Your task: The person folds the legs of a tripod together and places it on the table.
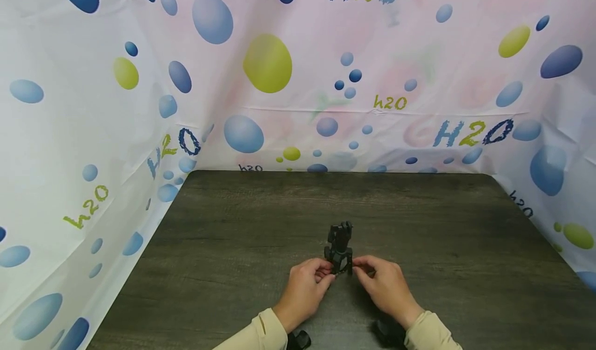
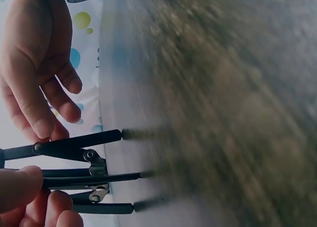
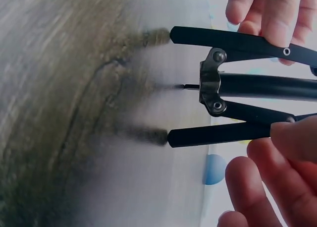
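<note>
A small black tripod (image 1: 340, 244) stands upright on the dark table, its folding legs spread. My left hand (image 1: 304, 288) pinches one leg between thumb and fingers on the tripod's left side. On the other side, my right hand (image 1: 384, 285) pinches another leg. The left wrist view shows three legs (image 2: 99, 180) and the hinged metal bracket between them. Seen from the right wrist, the bracket (image 3: 210, 82) joins the leg braces around a central tube (image 3: 267, 87), and the leg tips meet the table.
The dark wood-grain table (image 1: 223, 225) reaches back to a white curtain (image 1: 298, 24) printed with blue and green spots and lettering. The curtain also hangs along both sides. Dark wrist-worn devices (image 1: 300, 339) show below the hands.
</note>
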`<state>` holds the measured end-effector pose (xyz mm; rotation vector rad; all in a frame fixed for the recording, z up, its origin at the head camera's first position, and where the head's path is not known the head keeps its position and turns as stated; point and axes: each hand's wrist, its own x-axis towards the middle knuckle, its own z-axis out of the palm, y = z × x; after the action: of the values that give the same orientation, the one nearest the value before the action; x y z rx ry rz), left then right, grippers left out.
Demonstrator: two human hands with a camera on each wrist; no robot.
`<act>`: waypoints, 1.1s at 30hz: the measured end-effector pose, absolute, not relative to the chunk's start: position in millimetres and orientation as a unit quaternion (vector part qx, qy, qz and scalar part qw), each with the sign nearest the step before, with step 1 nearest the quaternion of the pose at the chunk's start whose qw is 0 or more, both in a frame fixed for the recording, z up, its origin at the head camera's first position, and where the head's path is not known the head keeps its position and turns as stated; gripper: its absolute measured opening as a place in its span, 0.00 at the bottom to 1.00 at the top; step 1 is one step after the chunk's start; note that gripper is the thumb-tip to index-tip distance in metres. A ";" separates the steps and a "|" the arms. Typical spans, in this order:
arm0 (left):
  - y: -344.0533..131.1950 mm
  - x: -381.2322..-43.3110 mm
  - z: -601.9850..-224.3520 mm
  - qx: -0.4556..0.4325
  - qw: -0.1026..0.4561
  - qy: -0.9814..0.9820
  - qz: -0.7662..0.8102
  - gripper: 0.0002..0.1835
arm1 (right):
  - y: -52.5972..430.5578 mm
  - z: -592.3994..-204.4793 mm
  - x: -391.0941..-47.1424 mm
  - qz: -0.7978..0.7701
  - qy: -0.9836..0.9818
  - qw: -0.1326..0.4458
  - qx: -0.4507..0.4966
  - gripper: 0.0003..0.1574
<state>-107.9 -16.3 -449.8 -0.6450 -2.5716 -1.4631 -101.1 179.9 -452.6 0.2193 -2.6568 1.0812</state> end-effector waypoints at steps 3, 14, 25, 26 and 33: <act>-17.4 -108.6 -449.5 -0.211 0.062 -0.849 -0.481 0.07 | 179.6 -452.7 -100.6 0.373 -0.915 0.132 0.076 0.09; -20.4 -115.8 -452.3 -0.206 0.085 -0.856 -0.467 0.06 | 176.2 -452.5 -98.2 0.381 -0.913 0.123 0.080 0.10; -22.5 -125.3 -455.2 -0.206 0.102 -0.859 -0.457 0.04 | 172.9 -454.1 -96.9 0.389 -0.908 0.114 0.110 0.06; -22.5 -125.3 -455.5 -0.206 0.104 -0.860 -0.456 0.04 | 172.5 -454.1 -96.9 0.388 -0.908 0.114 0.110 0.06; -21.8 -125.2 -455.3 -0.202 0.100 -0.861 -0.457 0.04 | 171.2 -455.1 -97.8 0.374 -0.913 0.120 0.107 0.08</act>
<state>-125.2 -21.8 -455.3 -0.5976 -2.5443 -1.3504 -97.8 171.2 -455.1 0.3140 -2.6678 1.0937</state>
